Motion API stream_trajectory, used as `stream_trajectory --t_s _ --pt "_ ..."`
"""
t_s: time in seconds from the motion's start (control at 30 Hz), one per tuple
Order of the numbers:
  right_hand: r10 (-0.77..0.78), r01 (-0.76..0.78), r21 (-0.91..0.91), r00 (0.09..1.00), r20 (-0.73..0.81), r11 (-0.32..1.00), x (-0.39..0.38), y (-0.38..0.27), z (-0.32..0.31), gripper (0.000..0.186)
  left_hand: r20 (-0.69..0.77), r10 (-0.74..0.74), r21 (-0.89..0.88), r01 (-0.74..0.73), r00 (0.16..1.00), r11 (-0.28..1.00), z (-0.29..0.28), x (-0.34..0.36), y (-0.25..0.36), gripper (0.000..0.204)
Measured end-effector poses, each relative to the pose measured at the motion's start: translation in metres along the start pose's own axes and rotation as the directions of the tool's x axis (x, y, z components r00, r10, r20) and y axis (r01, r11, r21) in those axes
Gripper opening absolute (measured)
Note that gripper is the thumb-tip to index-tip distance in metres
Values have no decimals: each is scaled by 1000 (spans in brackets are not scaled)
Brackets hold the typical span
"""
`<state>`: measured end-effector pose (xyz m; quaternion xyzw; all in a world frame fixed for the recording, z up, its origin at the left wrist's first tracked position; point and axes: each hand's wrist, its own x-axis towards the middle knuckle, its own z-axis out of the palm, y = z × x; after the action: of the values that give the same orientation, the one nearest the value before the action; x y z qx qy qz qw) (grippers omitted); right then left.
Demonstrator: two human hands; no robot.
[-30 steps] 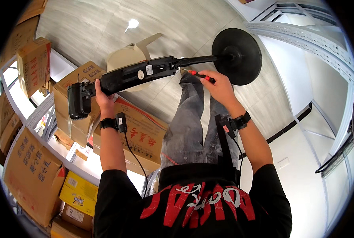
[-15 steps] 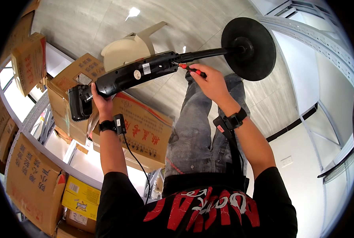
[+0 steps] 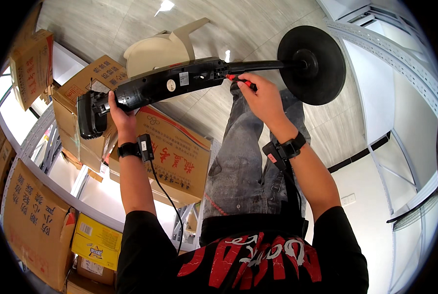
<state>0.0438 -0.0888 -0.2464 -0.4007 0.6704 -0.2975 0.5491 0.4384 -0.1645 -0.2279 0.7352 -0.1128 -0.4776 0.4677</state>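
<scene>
A long black device [image 3: 153, 85] stretches across the view, with a slim pole [image 3: 258, 66] and a round black disc base [image 3: 322, 63] at its right end. At its left end is a blocky black head [image 3: 90, 113]. My left hand [image 3: 123, 120] is closed round the body next to that head. Between the fingers of my right hand [image 3: 260, 98] is a red and black screwdriver [image 3: 245, 82]. Its front end is at the joint where the body meets the pole; the tip is too small to make out. Two pale labels sit on the body.
A beige plastic stool [image 3: 155, 54] stands on the floor beyond the device. Cardboard boxes [image 3: 167, 157] and a yellow box [image 3: 97, 241] sit on the left by metal shelving [image 3: 47, 181]. On the right is a perforated metal rail [image 3: 390, 49]. A cable [image 3: 166, 193] hangs from my left wrist.
The device has tilted slightly, its left end up and leftward and its disc base a little down and right. My right hand and the screwdriver have shifted slightly up and right with the joint.
</scene>
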Motion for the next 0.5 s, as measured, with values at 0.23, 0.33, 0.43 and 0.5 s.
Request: stream_trajectory --t_s 0.23,0.33,0.43,0.5 --pt "19 -19 -12 1000 -15 1000 -2 -2 2 22 -20 -5 8 5 1000 1000 2 -1 1 39" --pt "33 -33 -27 999 -11 999 -2 -1 2 22 -28 -17 17 18 999 1000 0 0 0 40" --pt "32 -32 -13 999 -13 999 -1 0 2 22 -3 -38 25 38 999 999 -4 0 -1 41" --pt "17 -17 -11 1000 -20 1000 0 0 2 21 16 -45 30 44 999 999 -8 1 -2 42"
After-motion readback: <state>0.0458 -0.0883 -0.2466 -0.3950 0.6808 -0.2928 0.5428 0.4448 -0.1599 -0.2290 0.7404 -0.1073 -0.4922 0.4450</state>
